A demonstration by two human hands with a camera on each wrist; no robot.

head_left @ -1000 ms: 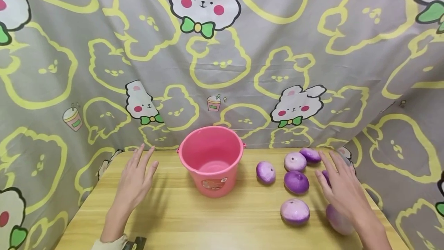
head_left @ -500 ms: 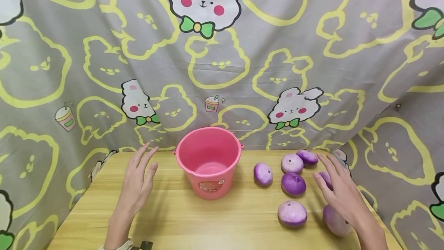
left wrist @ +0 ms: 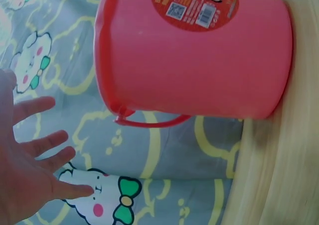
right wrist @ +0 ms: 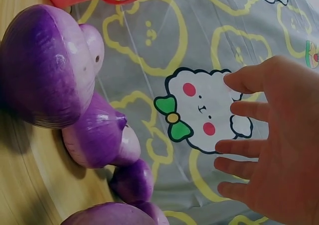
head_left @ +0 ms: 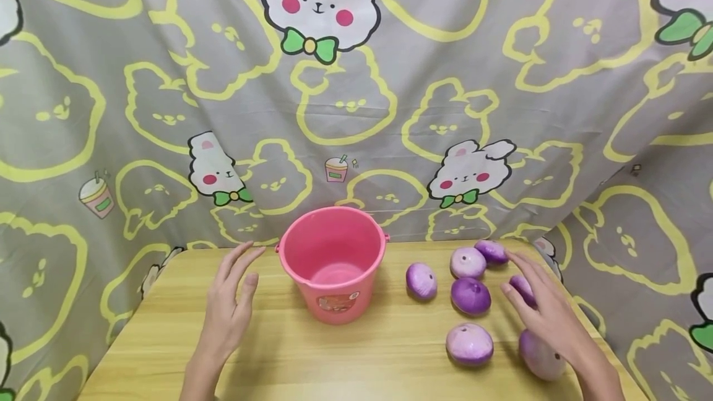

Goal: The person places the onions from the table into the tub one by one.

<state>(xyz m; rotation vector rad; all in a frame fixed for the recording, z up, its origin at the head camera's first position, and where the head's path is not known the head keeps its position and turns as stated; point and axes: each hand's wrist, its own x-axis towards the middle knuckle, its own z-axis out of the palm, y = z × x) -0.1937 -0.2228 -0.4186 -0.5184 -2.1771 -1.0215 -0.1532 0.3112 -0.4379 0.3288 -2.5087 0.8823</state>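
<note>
A pink plastic bucket (head_left: pixel 334 302) stands upright on the wooden table, its label facing front. To its left, my left hand (head_left: pixel 228 308) hovers with fingers spread, holding nothing. The left wrist view shows that hand (left wrist: pixel 25 180) apart from the bucket's handle. Several purple onions lie right of the bucket: a single onion (head_left: pixel 421 281) nearest it, a darker onion (head_left: pixel 471 296) farther right, and a pale onion (head_left: pixel 470 344) in front. Over the rightmost onions, my right hand (head_left: pixel 548 311) is held with extended fingers and partly hides an onion (head_left: pixel 539 356). In the right wrist view its fingers (right wrist: pixel 241 148) grip nothing.
A grey curtain (head_left: pixel 356 110) with yellow outlines and rabbit prints hangs behind the table and along both sides. Bare wood of the table (head_left: pixel 345 364) shows in front of the bucket.
My left hand has shifted a little to the right, closer to the bucket. My right hand stays above the onions. The bucket and onions sit slightly farther left in the head view, as does the curtain.
</note>
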